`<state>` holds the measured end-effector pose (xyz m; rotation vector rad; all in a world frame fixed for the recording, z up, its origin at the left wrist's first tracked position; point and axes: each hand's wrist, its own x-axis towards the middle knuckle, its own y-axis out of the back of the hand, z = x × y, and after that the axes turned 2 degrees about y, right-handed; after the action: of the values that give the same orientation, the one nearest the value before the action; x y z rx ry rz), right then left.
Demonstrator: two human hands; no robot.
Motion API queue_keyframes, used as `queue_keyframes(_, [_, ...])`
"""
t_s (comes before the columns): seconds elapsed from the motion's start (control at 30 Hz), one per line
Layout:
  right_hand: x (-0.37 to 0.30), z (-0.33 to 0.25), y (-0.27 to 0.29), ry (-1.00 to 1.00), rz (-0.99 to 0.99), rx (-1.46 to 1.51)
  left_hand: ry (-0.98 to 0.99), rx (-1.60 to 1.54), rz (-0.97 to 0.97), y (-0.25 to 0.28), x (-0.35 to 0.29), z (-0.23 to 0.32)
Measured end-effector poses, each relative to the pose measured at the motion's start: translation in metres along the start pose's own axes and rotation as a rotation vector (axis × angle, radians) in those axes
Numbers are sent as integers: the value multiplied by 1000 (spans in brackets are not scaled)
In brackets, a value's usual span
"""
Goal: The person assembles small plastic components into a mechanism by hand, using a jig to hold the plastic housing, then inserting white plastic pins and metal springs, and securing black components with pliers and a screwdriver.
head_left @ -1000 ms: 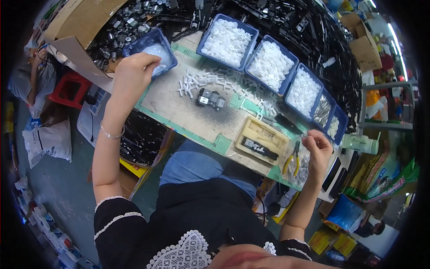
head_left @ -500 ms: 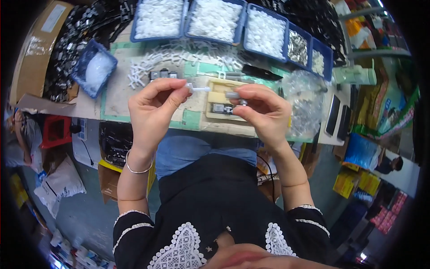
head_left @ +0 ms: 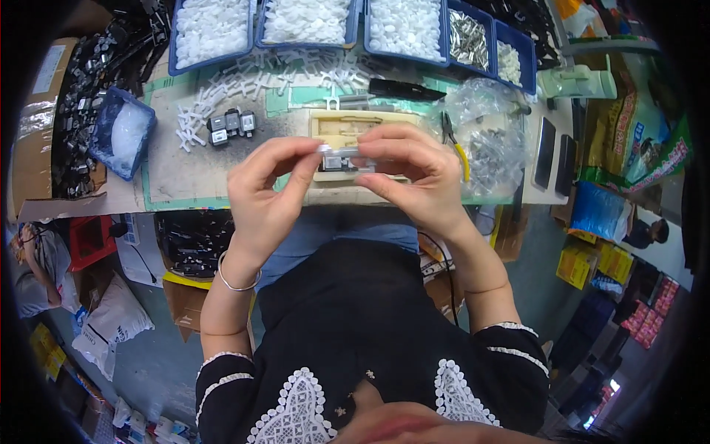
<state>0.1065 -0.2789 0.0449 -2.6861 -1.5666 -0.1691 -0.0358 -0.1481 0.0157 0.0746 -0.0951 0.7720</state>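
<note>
My left hand pinches the end of a small white plastic piece between thumb and forefinger. My right hand has its fingers closed round a small grey tube, whose left end meets the white piece. How far one goes into the other I cannot make out. A second little part near the right fingertips is too blurred to name. Directly beneath both hands lies a cream tray-like holder with a dark and silver metal part in it, partly covered by my fingers.
Blue bins of white pieces line the back, beside a bin of metal pins. Loose white plastic pieces and several metal blocks lie to the left. Yellow-handled pliers and clear bags are at right.
My hands have come together, bringing the white piece against the grey tube. The view has shifted, uncovering the metal blocks and the pliers.
</note>
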Motion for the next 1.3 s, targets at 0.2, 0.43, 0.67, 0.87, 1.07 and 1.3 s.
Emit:
queue_keyframes(0.2, [-32, 21, 45, 124, 81, -595, -471, 596, -105, -15, -6, -19])
queue_keyframes(0.43, [-38, 42, 51, 177, 23, -687, -612, 831, -203, -31, -16, -45])
queue_keyframes(0.67, [-31, 52, 56, 103, -60, -636, -626, 898, -130, -38, -24, -54])
queue_keyframes(0.87, [-27, 47, 61, 180, -104, -789, -616, 950, -92, -41, -24, -58])
queue_keyframes(1.07, [-35, 50, 60, 227, 0, -965, -625, 988, -95, -42, -23, -59])
queue_keyframes(1.3, [14, 51, 96, 327, 216, -1165, -619, 806, -71, -34, -16, -47])
